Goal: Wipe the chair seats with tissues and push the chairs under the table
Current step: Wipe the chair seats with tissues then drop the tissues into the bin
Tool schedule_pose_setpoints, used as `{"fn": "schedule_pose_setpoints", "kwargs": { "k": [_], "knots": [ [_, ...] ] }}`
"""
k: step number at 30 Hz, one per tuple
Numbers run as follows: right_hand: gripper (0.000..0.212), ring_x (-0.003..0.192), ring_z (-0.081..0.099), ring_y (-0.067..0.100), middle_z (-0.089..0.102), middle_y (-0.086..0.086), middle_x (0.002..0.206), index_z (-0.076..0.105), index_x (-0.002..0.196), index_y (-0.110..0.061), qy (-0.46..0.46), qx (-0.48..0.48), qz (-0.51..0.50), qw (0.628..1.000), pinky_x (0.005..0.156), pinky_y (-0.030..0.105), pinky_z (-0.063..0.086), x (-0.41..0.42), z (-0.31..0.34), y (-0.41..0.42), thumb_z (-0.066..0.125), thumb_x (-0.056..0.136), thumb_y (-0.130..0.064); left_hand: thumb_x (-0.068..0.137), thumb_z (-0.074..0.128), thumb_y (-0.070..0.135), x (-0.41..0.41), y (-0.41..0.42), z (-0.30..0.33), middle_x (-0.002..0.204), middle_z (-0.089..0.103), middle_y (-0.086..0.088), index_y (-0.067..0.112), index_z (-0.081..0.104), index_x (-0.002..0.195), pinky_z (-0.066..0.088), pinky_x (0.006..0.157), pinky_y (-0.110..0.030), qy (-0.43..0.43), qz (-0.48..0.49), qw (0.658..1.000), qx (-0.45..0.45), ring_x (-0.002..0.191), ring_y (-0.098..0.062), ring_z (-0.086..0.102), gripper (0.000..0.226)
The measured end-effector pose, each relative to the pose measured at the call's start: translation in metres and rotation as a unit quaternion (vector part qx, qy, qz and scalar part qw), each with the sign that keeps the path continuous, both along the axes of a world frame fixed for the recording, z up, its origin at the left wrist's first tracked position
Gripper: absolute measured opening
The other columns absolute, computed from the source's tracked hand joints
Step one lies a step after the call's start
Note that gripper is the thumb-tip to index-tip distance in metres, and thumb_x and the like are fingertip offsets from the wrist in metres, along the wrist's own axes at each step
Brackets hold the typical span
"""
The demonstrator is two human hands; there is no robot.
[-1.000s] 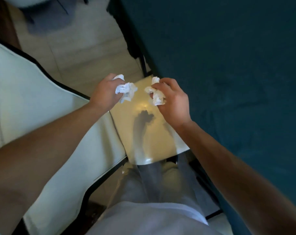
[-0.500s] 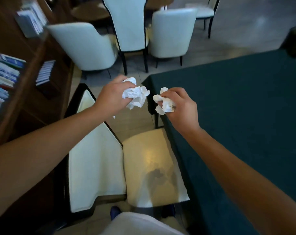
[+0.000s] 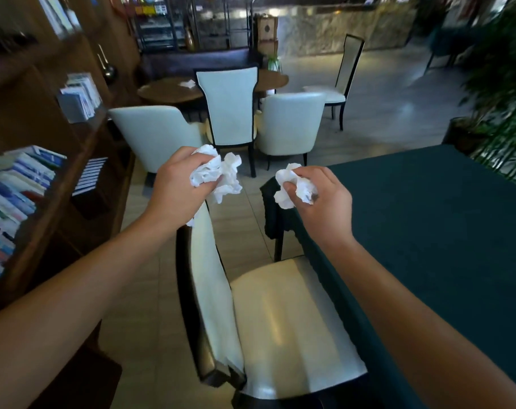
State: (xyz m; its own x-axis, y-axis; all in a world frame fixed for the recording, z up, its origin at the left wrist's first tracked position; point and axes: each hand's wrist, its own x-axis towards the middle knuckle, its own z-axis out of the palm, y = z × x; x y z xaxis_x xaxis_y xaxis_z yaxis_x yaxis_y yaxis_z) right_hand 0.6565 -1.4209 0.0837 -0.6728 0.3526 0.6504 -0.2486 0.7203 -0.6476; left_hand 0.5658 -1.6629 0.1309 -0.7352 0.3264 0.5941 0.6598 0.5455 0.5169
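Left hand clenched on crumpled tissue, right hand pinching second wad. Both held above the chair seat below the fingers; seat's right edge hidden under table cloth.

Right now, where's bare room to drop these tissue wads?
Free: the green tabletop, bare from its near corner to the plants, and the chair seat between the backrest and the table edge. Crowded: the bookshelf, packed with books. The left hand and right hand each grip a tissue wad above the chair.
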Motion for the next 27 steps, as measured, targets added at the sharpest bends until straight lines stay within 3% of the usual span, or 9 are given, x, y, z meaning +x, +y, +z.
{"fn": "schedule_pose_setpoints", "kwargs": {
  "k": [7,12,13,16,20,22,27],
  "knots": [
    [0.024,0.098,0.054,-0.024,0.059,-0.033,0.106,0.073,0.118,-0.022,0.009,-0.042,-0.025,0.999,0.076,-0.001,0.041,0.019,0.028,-0.045,0.074,0.096,-0.032,0.093,0.073,0.019,0.018,-0.051,0.019,0.123,0.065,-0.009,0.007,0.071,0.124,0.036,0.086,0.001,-0.017,-0.002,0.999,0.033,0.107,-0.020,0.061,0.033],
    [0.026,0.096,0.057,-0.020,0.064,-0.026,0.107,0.072,0.121,-0.026,-0.002,-0.063,-0.021,0.998,0.078,0.002,0.045,0.023,0.044,-0.057,0.071,0.097,-0.038,0.094,0.072,0.023,0.028,-0.058,0.026,0.129,0.064,-0.009,0.007,0.069,0.126,0.048,0.100,-0.031,-0.011,0.012,0.998,0.053,0.113,-0.025,0.061,0.036],
    [0.026,0.096,0.057,-0.020,0.064,-0.028,0.107,0.072,0.121,-0.027,-0.002,-0.068,-0.014,0.998,0.078,0.002,0.045,0.024,0.044,-0.057,0.072,0.097,-0.038,0.095,0.072,0.022,0.028,-0.058,0.026,0.128,0.065,-0.009,0.007,0.070,0.125,0.048,0.099,-0.029,-0.010,0.010,0.998,0.060,0.112,-0.025,0.062,0.034],
    [0.026,0.098,0.058,-0.020,0.062,-0.034,0.103,0.073,0.121,-0.027,-0.001,-0.072,0.002,0.997,0.077,0.002,0.043,0.025,0.039,-0.052,0.073,0.097,-0.034,0.096,0.069,0.014,0.029,-0.057,0.020,0.121,0.065,-0.011,0.005,0.072,0.119,0.042,0.084,-0.003,-0.006,0.018,0.997,0.074,0.104,-0.023,0.063,0.025],
    [0.025,0.100,0.057,-0.020,0.061,-0.036,0.104,0.073,0.121,-0.028,-0.001,-0.071,0.007,0.997,0.076,0.001,0.043,0.021,0.031,-0.039,0.074,0.096,-0.033,0.095,0.069,0.008,0.031,-0.054,0.007,0.123,0.065,-0.009,0.006,0.072,0.119,0.041,0.073,0.000,-0.056,0.037,0.992,0.111,0.103,-0.020,0.063,0.025],
    [0.025,0.099,0.057,-0.020,0.061,-0.035,0.104,0.073,0.119,-0.026,-0.008,-0.076,0.007,0.997,0.076,0.001,0.043,0.016,0.028,-0.035,0.075,0.096,-0.034,0.094,0.071,0.010,0.030,-0.051,0.004,0.122,0.065,-0.007,0.008,0.073,0.119,0.044,0.071,-0.002,-0.064,0.034,0.990,0.119,0.101,-0.018,0.064,0.024],
    [0.026,0.095,0.057,-0.017,0.067,-0.016,0.105,0.072,0.117,-0.021,-0.032,-0.070,0.006,0.997,0.073,0.003,0.043,0.003,0.022,-0.043,0.076,0.095,-0.034,0.094,0.072,0.013,0.019,-0.059,0.000,0.114,0.066,-0.004,0.008,0.074,0.113,0.049,0.087,-0.022,-0.068,0.031,0.990,0.118,0.100,-0.015,0.064,0.019]
  ]
}}
